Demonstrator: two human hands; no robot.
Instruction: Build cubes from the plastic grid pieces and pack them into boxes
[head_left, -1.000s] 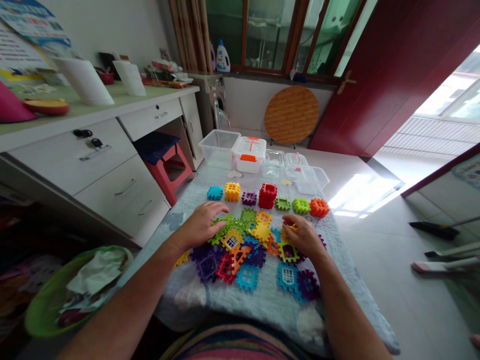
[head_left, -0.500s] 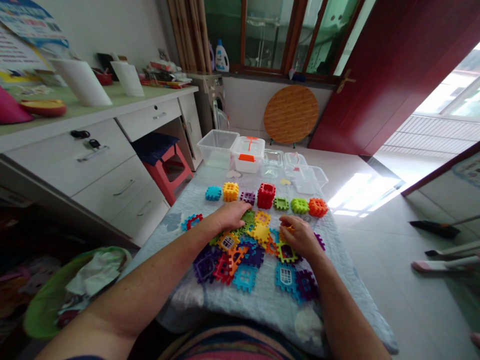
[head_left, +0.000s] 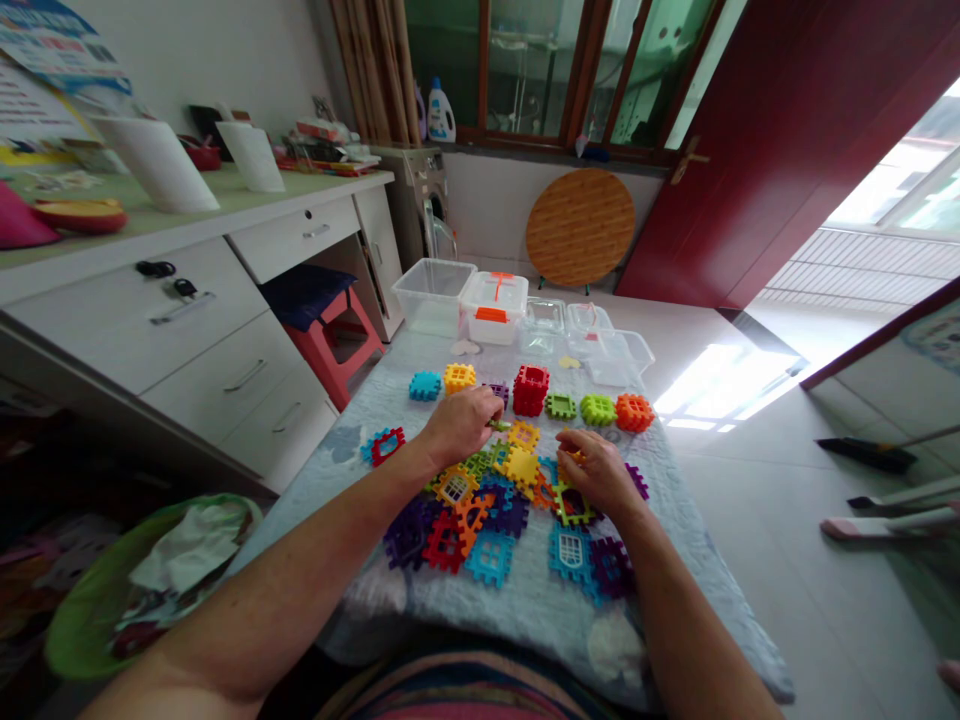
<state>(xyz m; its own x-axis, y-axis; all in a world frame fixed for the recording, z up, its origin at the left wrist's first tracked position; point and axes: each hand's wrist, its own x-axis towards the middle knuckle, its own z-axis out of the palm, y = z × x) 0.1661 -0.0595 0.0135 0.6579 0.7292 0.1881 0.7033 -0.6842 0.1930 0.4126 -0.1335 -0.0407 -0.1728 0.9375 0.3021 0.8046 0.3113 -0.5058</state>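
Note:
My left hand [head_left: 466, 420] is closed on a green building-block panel [head_left: 497, 427], most of which the hand hides. Below it lies a loose heap of notched plastic panels, among them a yellow one [head_left: 521, 466], a red one [head_left: 445, 540] and a light blue one [head_left: 491, 557]. My right hand [head_left: 598, 465] rests low over the heap's right side, its fingers curled at an orange-yellow panel [head_left: 573, 453]; whether it grips it is hidden. Beyond my hands runs a row of stacked panels, including a tall red stack [head_left: 531, 390] and an orange stack [head_left: 634, 412].
Clear plastic bins [head_left: 433, 290] and a lidded box with orange clips [head_left: 494, 308] stand at the far end of the cloth-covered table [head_left: 315, 540]. On the left are a drawer desk [head_left: 202, 320], a stool [head_left: 322, 310] and a green basket [head_left: 75, 620].
My left hand has lifted slightly off the heap and its fingers have closed on a green panel. My right hand stays in nearly the same place.

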